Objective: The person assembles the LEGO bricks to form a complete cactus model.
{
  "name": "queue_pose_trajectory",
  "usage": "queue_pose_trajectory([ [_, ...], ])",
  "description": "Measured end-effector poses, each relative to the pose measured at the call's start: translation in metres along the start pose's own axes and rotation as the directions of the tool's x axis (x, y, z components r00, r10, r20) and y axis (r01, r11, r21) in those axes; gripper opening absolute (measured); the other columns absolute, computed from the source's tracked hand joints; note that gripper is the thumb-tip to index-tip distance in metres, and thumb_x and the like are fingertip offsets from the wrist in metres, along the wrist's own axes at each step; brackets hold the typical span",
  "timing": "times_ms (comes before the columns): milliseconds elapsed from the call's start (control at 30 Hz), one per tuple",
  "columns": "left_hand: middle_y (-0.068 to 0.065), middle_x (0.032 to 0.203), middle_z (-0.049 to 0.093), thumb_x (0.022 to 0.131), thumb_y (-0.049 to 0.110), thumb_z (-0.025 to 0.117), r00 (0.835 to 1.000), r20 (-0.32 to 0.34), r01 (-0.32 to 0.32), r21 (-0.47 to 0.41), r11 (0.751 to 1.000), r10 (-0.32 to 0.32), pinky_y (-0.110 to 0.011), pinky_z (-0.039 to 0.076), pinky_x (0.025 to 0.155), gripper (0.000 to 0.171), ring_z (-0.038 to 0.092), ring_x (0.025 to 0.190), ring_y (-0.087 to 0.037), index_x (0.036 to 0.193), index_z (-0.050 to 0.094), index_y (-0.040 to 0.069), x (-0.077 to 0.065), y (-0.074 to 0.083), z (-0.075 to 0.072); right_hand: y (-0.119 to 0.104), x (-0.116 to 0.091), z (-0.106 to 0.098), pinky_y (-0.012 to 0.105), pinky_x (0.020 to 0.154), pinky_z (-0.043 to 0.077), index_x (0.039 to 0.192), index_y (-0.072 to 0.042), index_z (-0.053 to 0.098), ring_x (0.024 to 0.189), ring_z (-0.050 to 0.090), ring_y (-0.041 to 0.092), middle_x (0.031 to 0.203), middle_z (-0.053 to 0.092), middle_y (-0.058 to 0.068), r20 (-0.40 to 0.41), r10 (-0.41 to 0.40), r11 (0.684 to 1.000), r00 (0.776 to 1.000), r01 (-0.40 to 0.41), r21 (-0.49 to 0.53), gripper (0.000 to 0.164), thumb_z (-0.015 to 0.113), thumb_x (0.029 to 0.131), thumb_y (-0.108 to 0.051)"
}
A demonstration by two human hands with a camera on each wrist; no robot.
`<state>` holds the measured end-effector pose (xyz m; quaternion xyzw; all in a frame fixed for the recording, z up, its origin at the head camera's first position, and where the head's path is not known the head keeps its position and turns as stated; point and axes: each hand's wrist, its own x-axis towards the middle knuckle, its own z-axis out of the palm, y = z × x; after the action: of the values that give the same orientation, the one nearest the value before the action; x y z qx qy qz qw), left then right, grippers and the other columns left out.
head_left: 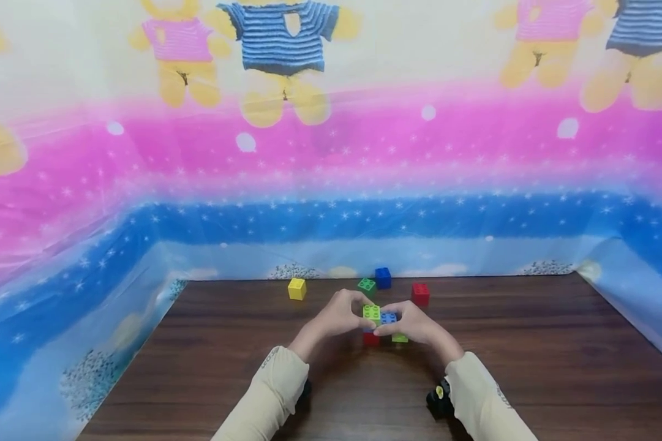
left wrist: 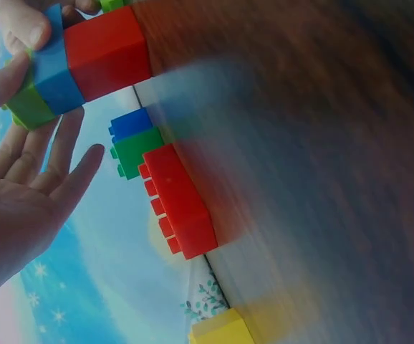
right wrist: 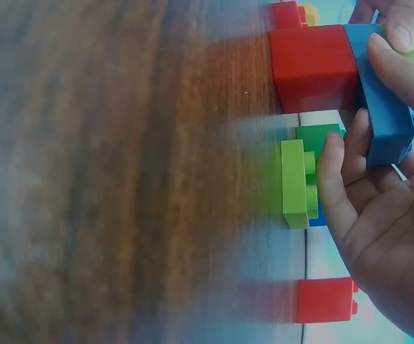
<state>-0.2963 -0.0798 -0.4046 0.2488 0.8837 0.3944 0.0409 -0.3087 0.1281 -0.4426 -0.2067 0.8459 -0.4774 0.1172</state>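
A stack of toy building bricks stands on the table in front of me. Its bottom is a red brick (right wrist: 314, 68), over it lies a longer blue brick (right wrist: 387, 107), and a lime green brick (head_left: 372, 313) sits on the blue one's left part. My left hand (head_left: 338, 315) pinches the lime green brick between thumb and fingers. From the other side my right hand (head_left: 413, 323) grips the blue brick, thumb on its near side. Below the blue brick's right part, a flat lime brick (right wrist: 293, 184) rests on the table, apart from the red one.
Behind the hands are a yellow brick (head_left: 296, 289), a green brick (head_left: 366, 286), a dark blue brick (head_left: 383, 277) and a red brick (head_left: 420, 294). A long red brick (left wrist: 180, 204) shows in the left wrist view. Printed cloth (head_left: 331, 220) borders the wooden table (head_left: 226, 367).
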Motion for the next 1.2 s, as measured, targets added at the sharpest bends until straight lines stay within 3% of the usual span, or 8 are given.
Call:
queue_pose_trajectory([
  [167,-0.010,0.103,0.069,0.081,0.017,0.079,1.000,0.013,0.004,-0.023,1.000,-0.003,-0.026,0.050,0.069,0.033,0.059,0.093,-0.023,0.110,0.070,0.004,-0.010,-0.006,0.002,0.001,-0.002,0.008,0.029,0.077,0.054,0.117,-0.001,0.067,0.085,0.060,0.016,0.102,0.070,0.010,0.024,-0.005,1.000,1.000,0.004,0.018,0.048,0.078,0.082,-0.032],
  [400,-0.009,0.105,0.068,0.081,0.016,0.079,1.000,0.005,0.018,-0.038,0.999,-0.017,-0.028,0.050,0.072,0.031,0.060,0.094,-0.025,0.109,0.069,0.006,-0.022,-0.011,0.001,0.002,-0.002,0.019,0.029,0.076,0.053,0.115,-0.003,0.068,0.084,0.059,0.015,0.100,0.070,0.008,0.051,-0.018,0.999,0.999,0.017,0.027,0.044,0.077,0.083,-0.032],
  [533,-0.010,0.105,0.067,0.082,0.015,0.077,1.000,0.024,0.005,-0.079,0.997,-0.003,-0.030,0.050,0.074,0.029,0.059,0.098,-0.031,0.109,0.068,0.006,-0.018,-0.012,0.001,0.004,-0.002,0.018,0.029,0.074,0.054,0.118,-0.001,0.066,0.082,0.060,0.015,0.100,0.070,0.010,0.023,0.005,0.998,1.000,-0.006,0.058,0.048,0.078,0.082,-0.031],
  [733,-0.007,0.102,0.066,0.083,0.017,0.077,0.999,0.043,0.010,-0.073,0.997,-0.007,-0.029,0.051,0.075,0.030,0.057,0.091,-0.019,0.109,0.066,0.009,-0.006,-0.008,0.002,0.004,-0.004,0.009,0.028,0.075,0.054,0.122,0.000,0.063,0.085,0.059,0.016,0.105,0.068,0.012,0.000,0.012,0.999,1.000,-0.012,0.046,0.052,0.076,0.083,-0.031],
  [867,-0.009,0.106,0.065,0.083,0.017,0.076,0.998,0.061,0.009,-0.068,0.998,-0.005,-0.034,0.052,0.081,0.032,0.059,0.097,-0.025,0.111,0.064,0.007,0.001,-0.003,-0.001,0.001,-0.002,0.004,0.028,0.076,0.054,0.124,-0.001,0.062,0.087,0.058,0.018,0.106,0.066,0.012,-0.010,0.026,0.999,1.000,-0.026,0.030,0.053,0.076,0.083,-0.032],
  [1033,-0.012,0.111,0.063,0.085,0.014,0.073,0.997,0.076,0.036,-0.061,0.997,-0.031,-0.036,0.049,0.084,0.033,0.057,0.106,-0.032,0.115,0.062,0.005,0.001,0.000,-0.002,0.000,0.001,0.001,0.028,0.076,0.054,0.123,-0.002,0.062,0.087,0.058,0.017,0.106,0.066,0.013,-0.002,0.028,0.999,1.000,-0.028,0.016,0.052,0.076,0.083,-0.032],
  [1200,-0.013,0.116,0.063,0.086,0.013,0.072,0.997,0.070,0.027,-0.094,0.995,-0.021,-0.035,0.051,0.083,0.037,0.057,0.105,-0.030,0.120,0.060,0.002,-0.003,0.001,-0.005,-0.002,0.002,0.001,0.031,0.080,0.054,0.122,-0.004,0.064,0.090,0.057,0.019,0.108,0.066,0.011,0.001,0.020,1.000,1.000,-0.020,-0.006,0.049,0.076,0.084,-0.032],
])
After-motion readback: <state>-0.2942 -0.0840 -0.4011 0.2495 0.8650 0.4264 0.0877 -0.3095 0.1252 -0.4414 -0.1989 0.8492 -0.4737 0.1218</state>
